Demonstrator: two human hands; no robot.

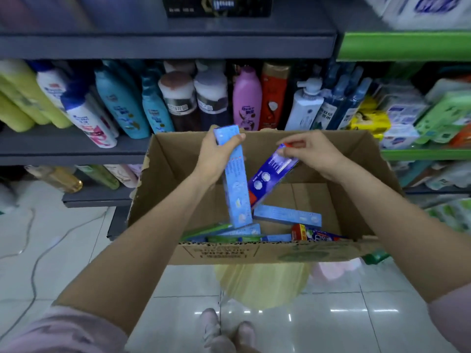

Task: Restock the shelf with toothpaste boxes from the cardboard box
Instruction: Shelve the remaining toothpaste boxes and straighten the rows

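Shelving fills the whole background, grey shelf [163,45] boards stacked with shampoo bottles [247,98] on the left and a green-edged rack [405,44] of tissue packs to the right, all above a glossy white tiled floor [331,314]. Right in front of it sits the big open cardboard box [318,253], flaps up, and it looks light and a bit worn, one edge torn. Down inside, a loose scatter of toothpaste boxes [288,216] lies flat on the bottom, so there is plenty left to move. Now the pick: the left hand [216,156] is wrapped around the upper part of a light blue toothpaste box [238,200], fingers curled over its top end, the carton standing nearly upright with its lower end down in the cardboard box. The right hand [316,151] pinches the red top end of a dark blue toothpaste box [270,174] between thumb and fingertips, the carton tilted, leaning beside the light blue one. These should handle easily: long thin cartons, light, fairly stiff along the length but crushable on the broad faces, and smooth enough to slip. Gripping across the narrow sides near one end looks the safest hold.
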